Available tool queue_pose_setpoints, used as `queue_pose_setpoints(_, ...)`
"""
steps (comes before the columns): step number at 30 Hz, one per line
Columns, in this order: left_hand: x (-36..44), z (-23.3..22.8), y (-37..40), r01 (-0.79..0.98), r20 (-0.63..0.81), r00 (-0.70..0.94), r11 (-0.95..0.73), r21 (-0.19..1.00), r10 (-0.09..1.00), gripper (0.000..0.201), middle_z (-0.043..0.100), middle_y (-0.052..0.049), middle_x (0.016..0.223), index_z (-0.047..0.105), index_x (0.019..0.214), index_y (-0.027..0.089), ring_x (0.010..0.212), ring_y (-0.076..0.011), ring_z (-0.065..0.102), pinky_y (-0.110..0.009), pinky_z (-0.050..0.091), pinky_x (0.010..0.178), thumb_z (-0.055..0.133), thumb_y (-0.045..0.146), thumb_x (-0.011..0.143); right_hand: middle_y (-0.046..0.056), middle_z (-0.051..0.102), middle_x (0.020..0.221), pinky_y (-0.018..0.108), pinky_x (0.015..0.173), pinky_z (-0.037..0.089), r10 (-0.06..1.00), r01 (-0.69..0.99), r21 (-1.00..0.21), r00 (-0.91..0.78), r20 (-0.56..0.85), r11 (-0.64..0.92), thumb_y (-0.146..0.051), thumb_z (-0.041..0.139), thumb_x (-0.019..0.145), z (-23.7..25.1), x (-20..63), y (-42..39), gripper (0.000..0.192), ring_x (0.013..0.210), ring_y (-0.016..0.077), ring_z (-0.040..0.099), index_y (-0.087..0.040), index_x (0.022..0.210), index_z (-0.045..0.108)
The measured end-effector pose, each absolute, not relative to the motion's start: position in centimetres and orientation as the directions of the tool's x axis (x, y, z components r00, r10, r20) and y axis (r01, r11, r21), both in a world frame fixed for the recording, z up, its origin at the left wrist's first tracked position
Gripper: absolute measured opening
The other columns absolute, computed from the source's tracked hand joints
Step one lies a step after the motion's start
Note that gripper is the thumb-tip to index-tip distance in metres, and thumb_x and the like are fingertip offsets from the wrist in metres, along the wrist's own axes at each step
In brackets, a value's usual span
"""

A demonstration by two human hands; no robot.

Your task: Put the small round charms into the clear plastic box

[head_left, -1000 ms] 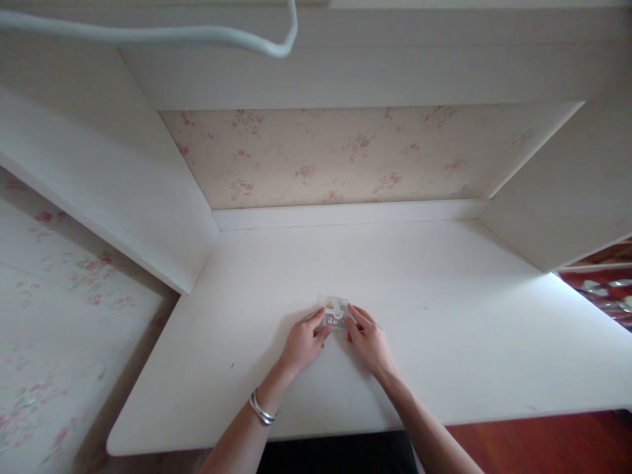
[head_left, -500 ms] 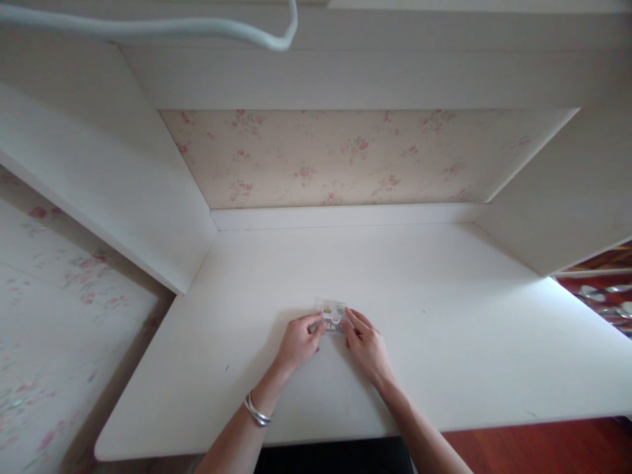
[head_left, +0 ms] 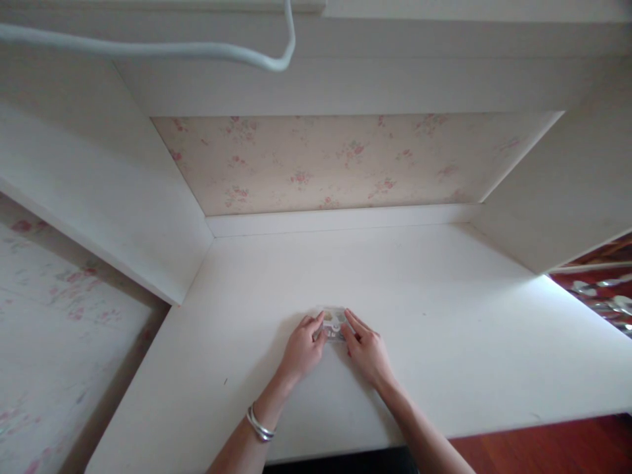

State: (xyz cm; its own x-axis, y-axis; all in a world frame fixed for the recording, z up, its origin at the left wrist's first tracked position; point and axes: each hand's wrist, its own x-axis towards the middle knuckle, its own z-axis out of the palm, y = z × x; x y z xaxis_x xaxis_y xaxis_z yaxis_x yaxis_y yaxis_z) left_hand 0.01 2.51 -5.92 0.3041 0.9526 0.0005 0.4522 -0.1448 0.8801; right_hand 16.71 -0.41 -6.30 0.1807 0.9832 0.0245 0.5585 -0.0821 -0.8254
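A small clear plastic case (head_left: 334,324) with grey, white and yellowish parts or print is held just above or on the white desk (head_left: 395,276); I cannot tell which. My left hand (head_left: 302,347), below a silver bangle at the wrist, grips the case's left edge between thumb and fingers. On the opposite edge, my right hand (head_left: 369,354) pinches it in the same way. The fingers cover both sides of the case, and its contents are too small to make out.
White side panels (head_left: 123,171) rise at left and right, with flowered wallpaper (head_left: 316,164) behind. A white cable (head_left: 172,51) crosses the upper left. Shiny metallic objects (head_left: 607,299) lie beyond the right edge. A tiny dark speck (head_left: 226,381) marks the desk.
The view has shifted slightly, so the cable and shelf appear lower. Both hands keep hold of the case, with only slight finger movement.
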Motion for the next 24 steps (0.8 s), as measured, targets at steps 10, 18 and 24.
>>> queue_pose_setpoints(10, -0.5, -5.4, 2.5, 0.447, 0.008, 0.342, -0.17, 0.878, 0.939, 0.041, 0.056, -0.008, 0.115, 0.053, 0.126, 0.023, 0.083, -0.0156, 0.061, -0.03, 0.054, 0.073, 0.046, 0.035, 0.087, 0.003, 0.047, 0.135, 0.031, 0.078, 0.052, 0.994, 0.655, -0.752, 0.113, -0.003, -0.077, -0.042, 0.043, 0.086, -5.3, 16.8, -0.1, 0.044, 0.075, 0.0146, 0.065, -0.028, 0.127, 0.053)
queue_pose_setpoints(18, -0.6, -5.5, 2.3, 0.372, -0.088, 0.295, -0.03, 0.928, 0.951, 0.044, 0.044, -0.012, 0.135, 0.06, 0.116, 0.019, 0.068, -0.0123, 0.06, -0.021, 0.05, 0.044, 0.039, 0.047, 0.088, 0.011, 0.051, 0.129, 0.04, 0.091, 0.042, 0.994, 0.876, -0.48, 0.023, 0.109, 0.033, -0.046, 0.047, 0.085, -4.0, 15.3, -0.4, 0.05, 0.111, 0.0279, 0.051, -0.021, 0.129, 0.048)
queue_pose_setpoints(24, -0.8, -5.2, 2.4, 0.312, -0.169, 0.3, 0.071, 0.948, 0.939, 0.05, 0.066, -0.01, 0.102, 0.051, 0.126, 0.017, 0.051, -0.008, 0.055, -0.019, 0.046, 0.042, 0.035, 0.048, 0.09, 0.014, 0.044, 0.134, 0.043, 0.09, 0.041, 0.991, 0.925, -0.378, 0.013, 0.135, 0.04, -0.051, 0.053, 0.081, -4.2, 14.2, -0.6, 0.065, 0.113, 0.0312, 0.047, -0.016, 0.134, 0.039)
